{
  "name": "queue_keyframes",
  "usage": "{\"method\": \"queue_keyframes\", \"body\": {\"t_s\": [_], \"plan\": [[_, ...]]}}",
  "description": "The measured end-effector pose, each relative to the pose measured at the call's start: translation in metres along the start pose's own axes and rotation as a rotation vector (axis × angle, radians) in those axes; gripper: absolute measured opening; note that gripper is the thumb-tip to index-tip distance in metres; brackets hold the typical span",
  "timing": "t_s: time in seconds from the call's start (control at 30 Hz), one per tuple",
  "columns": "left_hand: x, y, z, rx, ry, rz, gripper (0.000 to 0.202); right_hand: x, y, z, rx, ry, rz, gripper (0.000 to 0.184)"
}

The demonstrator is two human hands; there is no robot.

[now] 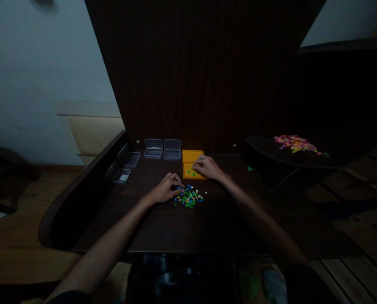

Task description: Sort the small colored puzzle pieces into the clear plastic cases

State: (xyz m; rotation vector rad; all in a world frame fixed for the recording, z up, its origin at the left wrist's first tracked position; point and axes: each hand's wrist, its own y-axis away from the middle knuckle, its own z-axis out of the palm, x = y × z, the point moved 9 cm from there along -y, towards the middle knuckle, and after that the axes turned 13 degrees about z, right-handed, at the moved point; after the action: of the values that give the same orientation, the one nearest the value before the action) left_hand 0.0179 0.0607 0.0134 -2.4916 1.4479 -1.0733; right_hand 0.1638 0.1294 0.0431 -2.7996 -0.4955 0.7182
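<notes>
A small pile of green, blue, white and yellow plastic pieces (190, 197) lies on the dark wooden desk. My left hand (166, 188) rests at the pile's left edge, its thumb and forefinger apart beside some blue pieces. Behind the pile stands an orange-yellow plastic box (193, 155) with its lid raised. Several green pieces (190, 172) are inside it. My right hand (207, 166) is over the box's right side, thumb and fingers pinched together low above the green pieces. Whatever is between those fingertips is too small to make out.
Two clear plastic cases (172, 154) stand with raised lids against the dark back panel (204, 76). More clear cases (131, 159) sit along the left side wall (83, 185). A heap of pink and yellow pieces (297, 143) lies on a dark shelf (264, 147) at right.
</notes>
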Motion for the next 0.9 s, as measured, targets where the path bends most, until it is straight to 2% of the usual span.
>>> {"method": "queue_keyframes", "body": {"t_s": [0.43, 0.6, 0.73, 0.9], "plan": [[0.003, 0.0, -0.001, -0.017, -0.036, 0.039, 0.013, 0.0, -0.021, 0.03, -0.076, 0.207, 0.12, 0.018], [0.005, 0.0, -0.003, -0.046, -0.038, 0.038, 0.012, 0.003, -0.017, 0.022, -0.064, 0.178, 0.15, 0.023], [0.008, 0.001, -0.005, -0.097, -0.027, 0.048, 0.015, -0.016, 0.0, 0.012, -0.101, 0.015, 0.029, 0.02], [0.01, 0.003, -0.005, -0.163, -0.063, 0.058, 0.017, -0.055, 0.039, 0.02, -0.335, -0.107, -0.192, 0.016]]}}
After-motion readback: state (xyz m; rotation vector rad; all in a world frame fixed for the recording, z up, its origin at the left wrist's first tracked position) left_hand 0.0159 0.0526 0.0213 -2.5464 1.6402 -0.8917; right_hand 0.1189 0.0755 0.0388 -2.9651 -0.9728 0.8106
